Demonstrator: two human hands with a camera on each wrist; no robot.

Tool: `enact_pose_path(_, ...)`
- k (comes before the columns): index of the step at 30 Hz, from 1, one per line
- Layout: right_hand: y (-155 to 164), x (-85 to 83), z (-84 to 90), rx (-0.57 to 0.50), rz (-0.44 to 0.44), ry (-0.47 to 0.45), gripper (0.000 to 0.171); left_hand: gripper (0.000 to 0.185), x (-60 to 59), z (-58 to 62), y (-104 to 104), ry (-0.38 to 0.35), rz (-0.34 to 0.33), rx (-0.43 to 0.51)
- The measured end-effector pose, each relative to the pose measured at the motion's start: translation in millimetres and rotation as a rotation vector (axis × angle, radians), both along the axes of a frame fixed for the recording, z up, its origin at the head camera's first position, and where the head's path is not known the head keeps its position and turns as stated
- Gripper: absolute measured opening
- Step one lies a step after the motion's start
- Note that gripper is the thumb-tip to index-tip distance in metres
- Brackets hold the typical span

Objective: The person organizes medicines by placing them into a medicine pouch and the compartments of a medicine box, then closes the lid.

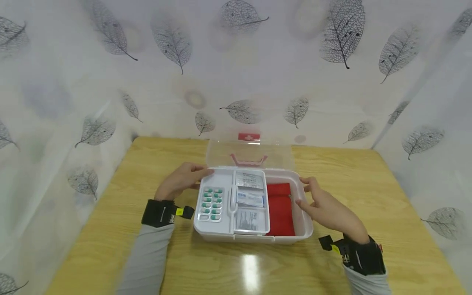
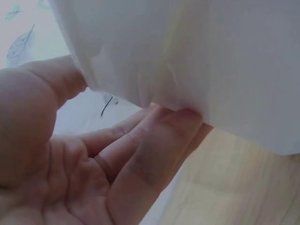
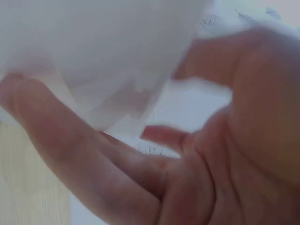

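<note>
The grip is two-handed: the left hand (image 1: pixel 181 179) rests against the far left corner of the white medicine box (image 1: pixel 254 237), thumb on the rim and fingers (image 2: pixel 154 140) lying nearly straight against the outer wall. The right hand (image 1: pixel 324 207) flanks the right wall, fingers (image 3: pixel 70 140) extended along it and thumb near the rim; neither hand curls tightly round anything.

The box sits near the middle of the desk (image 1: pixel 387 196), closer to the far edge, its clear lid (image 1: pixel 250 153) standing open behind. An inner tray (image 1: pixel 228 180) fills the left part, holding a blister pack of green pills (image 1: pixel 211 204) and sachets (image 1: pixel 250 198); a red pouch (image 1: pixel 280 209) lies beneath on the right.

To steady or shift the box well, I judge both palms should press evenly and low on the walls, keeping it level so the tray stays seated.
</note>
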State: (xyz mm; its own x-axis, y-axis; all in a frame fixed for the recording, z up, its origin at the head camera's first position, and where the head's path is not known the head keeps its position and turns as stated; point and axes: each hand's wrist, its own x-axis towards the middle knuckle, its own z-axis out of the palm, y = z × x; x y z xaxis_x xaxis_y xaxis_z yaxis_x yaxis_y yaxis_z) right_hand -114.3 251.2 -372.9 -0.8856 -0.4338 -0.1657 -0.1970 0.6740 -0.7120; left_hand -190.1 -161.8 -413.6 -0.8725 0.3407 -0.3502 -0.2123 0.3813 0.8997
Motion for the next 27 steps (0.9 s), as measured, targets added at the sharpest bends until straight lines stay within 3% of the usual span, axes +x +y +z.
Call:
enact_pose_path(7, 9, -12.0, -8.9, 0.034, -0.074, 0.062, 0.057, 0.05, -2.1, -1.1, 10, 0.008, -0.026, 0.031)
enact_pose_path(13, 9, -18.7, -20.3, 0.039, -0.054, 0.154, 0.056, 0.058, -1.3, 2.1, 5, 0.016, -0.05, 0.0)
enact_pose_path(21, 6, -19.6, -20.4, 0.028, -0.048, 0.167, 0.055, 0.063, -2.7, 1.9, 8, -0.001, -0.017, -0.026)
enact_pose_path(27, 9, -18.6, -20.0, 0.033, -0.054, 0.152, 0.055, 0.064, -4.4, -2.8, 9, -0.046, -0.006, 0.076)
